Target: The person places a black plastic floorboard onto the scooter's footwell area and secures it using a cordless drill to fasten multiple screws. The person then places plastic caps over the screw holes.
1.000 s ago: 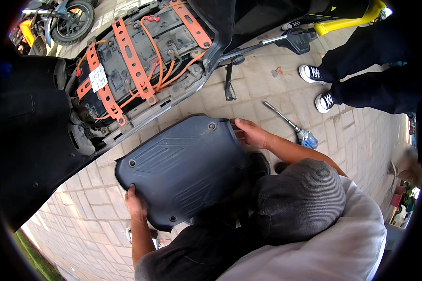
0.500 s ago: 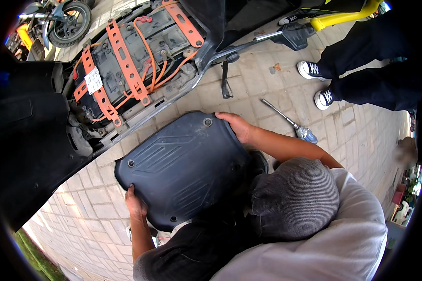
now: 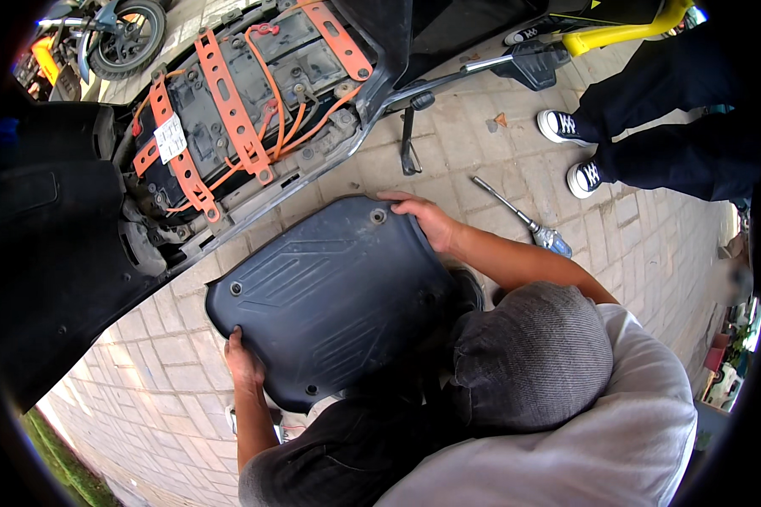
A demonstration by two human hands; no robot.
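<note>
Panel [image 3: 334, 291], edges gripped by left hand [image 3: 243, 361] and right hand [image 3: 429, 221]; paving [image 3: 311, 198] shows between it and scooter frame [image 3: 320, 162].

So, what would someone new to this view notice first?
Probably the bright orange perforated straps across the dark blocks in the open bay, at upper left. Then the large dark grey panel near the middle, gripped by the left hand at its left edge and the right hand at its upper right corner. The yellow bar at upper right also stands out.
</note>
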